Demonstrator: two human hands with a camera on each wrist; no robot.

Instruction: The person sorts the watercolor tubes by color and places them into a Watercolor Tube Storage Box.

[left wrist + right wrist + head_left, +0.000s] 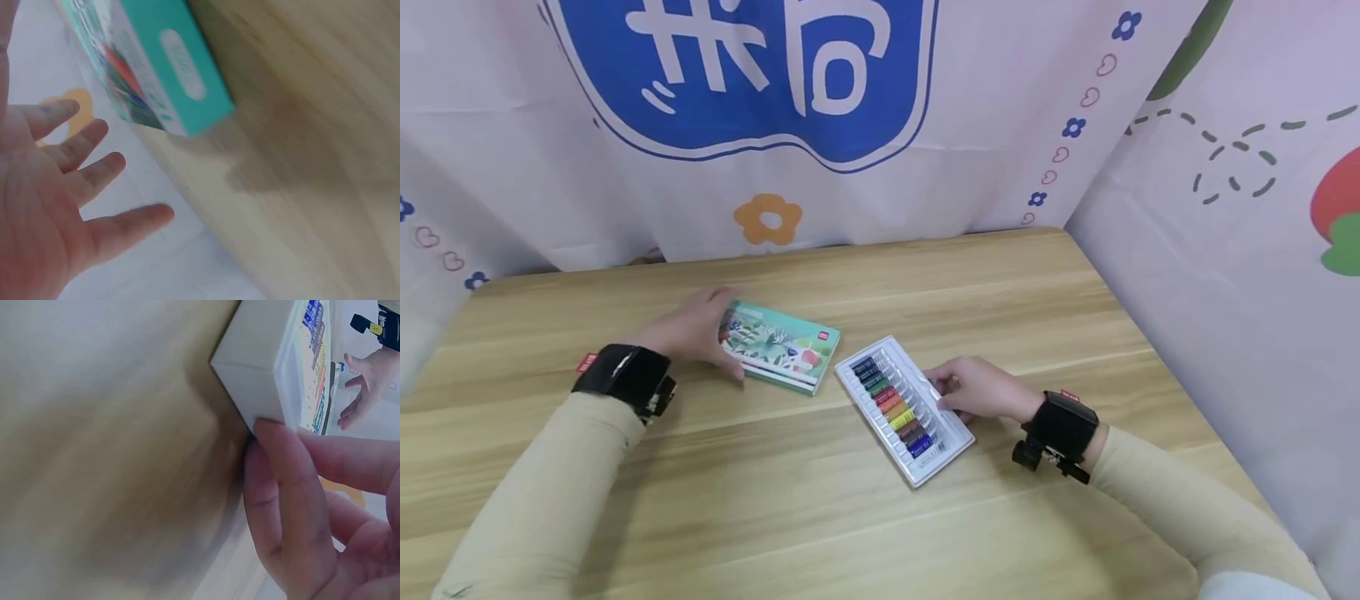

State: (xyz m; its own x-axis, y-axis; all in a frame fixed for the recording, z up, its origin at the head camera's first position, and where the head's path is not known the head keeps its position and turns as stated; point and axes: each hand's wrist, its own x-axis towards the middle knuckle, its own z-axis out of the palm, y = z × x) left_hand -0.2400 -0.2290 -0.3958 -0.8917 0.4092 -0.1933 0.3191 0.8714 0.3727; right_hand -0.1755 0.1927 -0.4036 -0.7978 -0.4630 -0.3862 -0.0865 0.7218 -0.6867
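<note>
A teal illustrated box (pixel 782 343) lies left of the table's middle. Around its left end my left hand (pixel 700 329) is spread, thumb at the near side; in the left wrist view the fingers (pixel 94 175) are straight and a gap shows between them and the box (pixel 187 69). To the right of the box is a white tray of small paint tubes (pixel 895 404) in several colours, set at a slant. My right hand (pixel 981 387) grips its right long edge; the right wrist view has curled fingertips (pixel 275 434) against the tray's white side (pixel 250 394).
The wooden table (pixel 760 517) ends at the back against a printed white cloth (pixel 992 92) with a blue sign. Another cloth wall (pixel 1240 275) runs along the right edge. Both wrists wear black camera straps (pixel 1063 429).
</note>
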